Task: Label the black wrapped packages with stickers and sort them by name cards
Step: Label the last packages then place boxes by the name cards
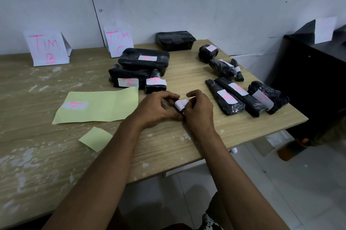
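A small black wrapped package [183, 111] lies on the wooden table [168, 145] between my hands, with a white sticker [181, 103] curling over its top. My left hand [159, 108] grips its left end, and my right hand [199, 109] pinches the sticker and the package from the right. A yellow backing sheet [104, 106] to the left carries one more white sticker [75, 105] with pink writing. Name cards "TIM B" [46, 48] and "TIM C" [118, 41] stand at the back.
Three labelled packages [144, 59] sit stacked in front of the TIM C card; an unlabelled one [175, 40] lies behind. Several labelled packages [241, 95] lie at the right. A small yellow scrap [95, 139] lies near me. A black cabinet [314, 80] stands past the table's right edge.
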